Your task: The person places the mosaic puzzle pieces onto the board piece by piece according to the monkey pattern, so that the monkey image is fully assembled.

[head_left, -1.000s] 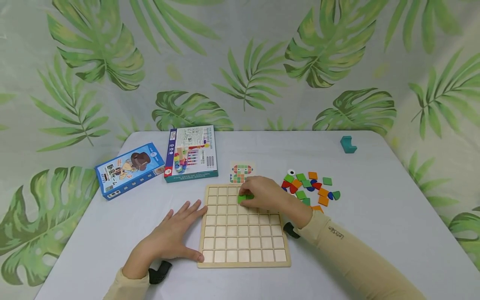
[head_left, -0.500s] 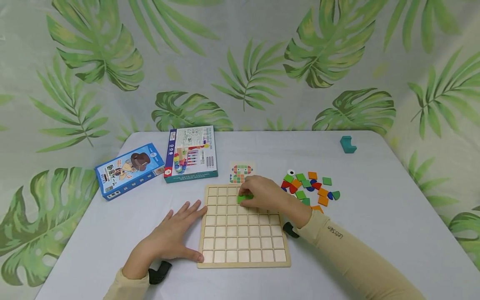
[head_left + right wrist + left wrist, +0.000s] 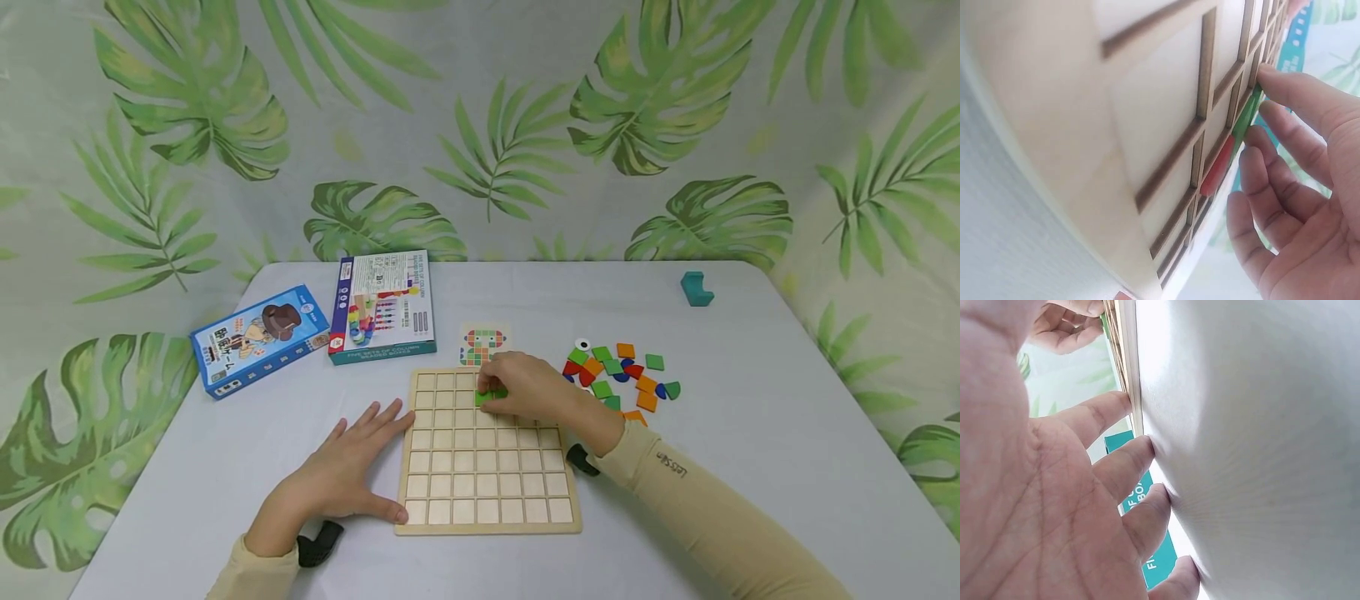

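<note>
1. My right hand is bent over the far part of the board, thumb and forefinger pinching a green tile; the gap between the two tips is small.
2. That tile is at the second row from the far edge, fourth column from the left. I cannot tell whether it sits flat in its square. A little more green shows between my fingers, and I cannot make out whether it is the same tile.
3. From the right wrist, a red piece shows at the board just beside the green.
4. My left hand has its fingers spread wide and grips nothing — the thumb tip and forefinger tip touch the left edge of the board, and the other fingertips rest on the table.
5. The board is wooden, divided into small squares, and lies flat in front of me.
6. Just past its far edge lies a card with a picture made of coloured squares.
7. To the right of the board is a scatter of loose pieces — green, orange, red and blue, plus a white disc with a black dot.
8. Farther off on the left are a blue box and a white-topped box, near each other; at the far right stands a teal block.
9. Behind everything hangs a leafy backdrop.
</note>
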Available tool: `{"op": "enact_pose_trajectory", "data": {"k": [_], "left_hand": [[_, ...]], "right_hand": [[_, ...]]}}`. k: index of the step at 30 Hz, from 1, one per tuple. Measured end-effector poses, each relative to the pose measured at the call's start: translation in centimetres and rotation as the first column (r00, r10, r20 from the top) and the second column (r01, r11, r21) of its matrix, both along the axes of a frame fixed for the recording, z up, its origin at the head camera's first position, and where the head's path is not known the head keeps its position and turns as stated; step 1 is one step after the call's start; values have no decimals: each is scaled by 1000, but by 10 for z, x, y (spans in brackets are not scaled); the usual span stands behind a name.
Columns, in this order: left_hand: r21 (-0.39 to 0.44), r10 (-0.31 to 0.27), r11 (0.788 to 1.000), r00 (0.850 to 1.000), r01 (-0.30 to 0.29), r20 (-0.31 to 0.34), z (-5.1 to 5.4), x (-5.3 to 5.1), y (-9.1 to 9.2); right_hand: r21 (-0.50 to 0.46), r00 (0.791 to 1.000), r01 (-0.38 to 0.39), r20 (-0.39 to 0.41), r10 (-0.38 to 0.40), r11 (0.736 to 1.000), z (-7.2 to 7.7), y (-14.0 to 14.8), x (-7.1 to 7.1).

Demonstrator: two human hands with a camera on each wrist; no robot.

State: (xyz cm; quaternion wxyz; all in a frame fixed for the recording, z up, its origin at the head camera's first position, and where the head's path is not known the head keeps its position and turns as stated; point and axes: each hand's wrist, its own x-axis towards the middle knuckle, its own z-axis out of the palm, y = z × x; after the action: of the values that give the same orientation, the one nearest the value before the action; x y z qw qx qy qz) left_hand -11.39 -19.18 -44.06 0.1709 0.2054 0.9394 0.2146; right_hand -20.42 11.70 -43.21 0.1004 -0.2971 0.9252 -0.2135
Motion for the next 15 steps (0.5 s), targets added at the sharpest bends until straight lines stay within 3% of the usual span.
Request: {"op": "enact_pose_trajectory", "data": {"k": [15], "left_hand": [[1,-1,1000,1000,1,1,0,0,0]], "right_hand": [[14,999,-3,-33,3,1000,7,11,-1]]}}
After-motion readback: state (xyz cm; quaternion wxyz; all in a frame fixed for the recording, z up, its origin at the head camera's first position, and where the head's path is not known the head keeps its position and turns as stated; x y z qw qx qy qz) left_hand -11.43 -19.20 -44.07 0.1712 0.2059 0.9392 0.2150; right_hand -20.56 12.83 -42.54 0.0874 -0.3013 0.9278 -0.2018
